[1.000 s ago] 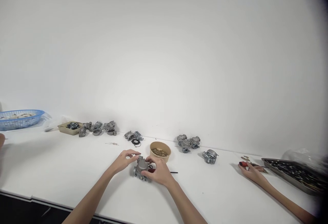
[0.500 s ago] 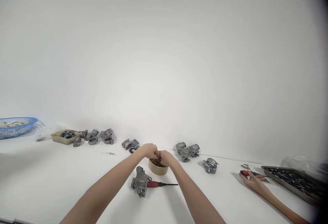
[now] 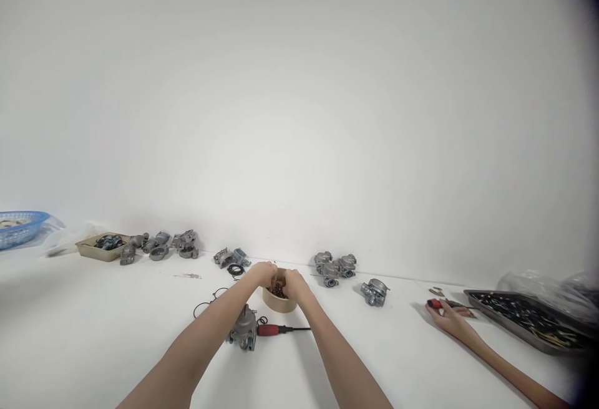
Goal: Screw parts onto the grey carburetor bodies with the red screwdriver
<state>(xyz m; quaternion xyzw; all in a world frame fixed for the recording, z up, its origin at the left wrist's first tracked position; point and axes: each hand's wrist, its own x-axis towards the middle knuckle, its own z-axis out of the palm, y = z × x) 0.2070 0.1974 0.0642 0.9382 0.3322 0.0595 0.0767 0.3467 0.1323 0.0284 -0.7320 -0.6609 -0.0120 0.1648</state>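
Note:
A round tan bowl [image 3: 279, 305] stands in front of me with many small brown, metallic-looking pieces [image 3: 279, 290] in it, too small to name. My left hand [image 3: 264, 274] reaches over its left rim, fingers curled down among the pieces. From the right, my right hand [image 3: 296, 284] dips in likewise, fingers bent together. Both sets of fingertips are partly hidden, so what they pinch cannot be made out. Nearer me lies a grey metal carburetor [image 3: 244, 329], partly covered by my left forearm. Beside it is a red-handled screwdriver [image 3: 269, 330], its shaft pointing right.
More carburetors stand along the wall, left [image 3: 159, 247] and right [image 3: 330, 272], with a single carburetor [image 3: 375, 292] further right. Black rings [image 3: 236, 269] lie behind the bowl. Another person's hand [image 3: 450, 320] holds a red-handled tool near a dark tray of parts [image 3: 552, 348]. A tan tray [image 3: 96, 253] and blue basket [image 3: 28, 228] stand left.
My hands have moved from close together above the bowl to lower and further apart, fingers now inside it. The whole view has shifted slightly.

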